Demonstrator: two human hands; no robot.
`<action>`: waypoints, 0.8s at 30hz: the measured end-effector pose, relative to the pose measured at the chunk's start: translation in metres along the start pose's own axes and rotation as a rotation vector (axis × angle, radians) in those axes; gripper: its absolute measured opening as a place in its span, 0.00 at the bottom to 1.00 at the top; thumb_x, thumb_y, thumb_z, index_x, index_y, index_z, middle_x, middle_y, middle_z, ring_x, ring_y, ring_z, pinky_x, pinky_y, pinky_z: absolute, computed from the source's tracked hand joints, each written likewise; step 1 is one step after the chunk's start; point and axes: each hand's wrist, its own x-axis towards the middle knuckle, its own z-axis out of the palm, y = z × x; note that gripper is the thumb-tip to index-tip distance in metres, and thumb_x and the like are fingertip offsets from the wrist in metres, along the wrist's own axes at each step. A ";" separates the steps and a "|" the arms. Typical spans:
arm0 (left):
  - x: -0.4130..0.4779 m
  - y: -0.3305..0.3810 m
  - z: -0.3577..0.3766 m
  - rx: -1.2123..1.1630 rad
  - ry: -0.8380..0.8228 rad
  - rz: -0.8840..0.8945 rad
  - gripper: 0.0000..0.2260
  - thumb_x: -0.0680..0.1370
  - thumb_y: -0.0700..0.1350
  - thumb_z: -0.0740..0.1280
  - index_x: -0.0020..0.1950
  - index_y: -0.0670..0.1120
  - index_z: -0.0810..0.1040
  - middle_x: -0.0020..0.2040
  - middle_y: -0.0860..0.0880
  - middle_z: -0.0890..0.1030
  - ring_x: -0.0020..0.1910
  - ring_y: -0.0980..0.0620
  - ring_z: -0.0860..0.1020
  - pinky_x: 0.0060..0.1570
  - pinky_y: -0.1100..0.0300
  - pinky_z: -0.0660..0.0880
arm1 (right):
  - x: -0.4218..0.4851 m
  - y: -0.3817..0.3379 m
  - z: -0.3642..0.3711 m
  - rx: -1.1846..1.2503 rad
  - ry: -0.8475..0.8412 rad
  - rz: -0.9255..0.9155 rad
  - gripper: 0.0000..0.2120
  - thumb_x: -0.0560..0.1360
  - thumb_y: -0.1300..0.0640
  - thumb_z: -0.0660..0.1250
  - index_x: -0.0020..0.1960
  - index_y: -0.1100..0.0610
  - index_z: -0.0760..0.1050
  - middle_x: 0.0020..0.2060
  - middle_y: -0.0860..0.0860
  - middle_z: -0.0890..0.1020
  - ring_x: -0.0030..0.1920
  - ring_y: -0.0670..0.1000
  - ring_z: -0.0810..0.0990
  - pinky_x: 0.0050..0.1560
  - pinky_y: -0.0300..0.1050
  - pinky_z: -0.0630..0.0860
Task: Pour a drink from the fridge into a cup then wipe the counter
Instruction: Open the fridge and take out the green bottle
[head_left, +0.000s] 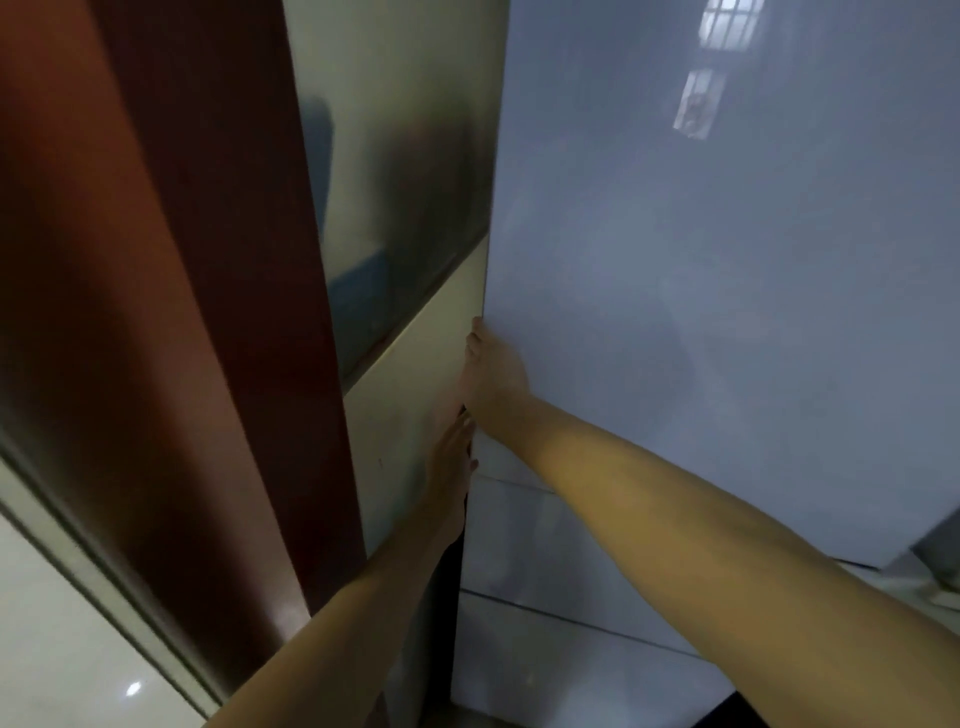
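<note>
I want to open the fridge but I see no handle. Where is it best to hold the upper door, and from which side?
Probably the upper door is best held by its left vertical edge, reached from the left where it meets the wall. The glossy front shows no handle. The right hand already curls its fingers around that edge, and the left hand sits just below it.

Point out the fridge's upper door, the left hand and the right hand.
upper door (727, 291), head view: middle of panel.
left hand (452, 452), head view: back of hand.
right hand (496, 371), head view: back of hand.
</note>
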 end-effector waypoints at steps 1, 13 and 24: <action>-0.003 -0.001 -0.001 -0.037 0.001 -0.006 0.19 0.85 0.43 0.58 0.75 0.41 0.69 0.73 0.41 0.72 0.72 0.42 0.70 0.70 0.46 0.69 | -0.005 -0.002 -0.003 0.035 0.009 0.005 0.17 0.79 0.50 0.63 0.65 0.55 0.73 0.64 0.55 0.74 0.67 0.59 0.67 0.73 0.53 0.56; -0.126 -0.007 -0.029 -0.183 0.153 -0.024 0.21 0.85 0.52 0.55 0.62 0.39 0.79 0.51 0.45 0.83 0.47 0.51 0.81 0.45 0.60 0.75 | -0.132 -0.001 -0.037 0.261 0.167 -0.183 0.19 0.81 0.52 0.59 0.69 0.58 0.72 0.73 0.58 0.67 0.76 0.59 0.56 0.77 0.54 0.45; -0.275 -0.038 -0.032 -0.041 0.097 0.010 0.20 0.85 0.53 0.56 0.61 0.40 0.80 0.53 0.48 0.83 0.49 0.57 0.79 0.45 0.65 0.72 | -0.269 0.000 -0.022 0.235 0.580 -0.250 0.15 0.78 0.55 0.60 0.57 0.58 0.81 0.58 0.56 0.81 0.65 0.57 0.73 0.76 0.52 0.56</action>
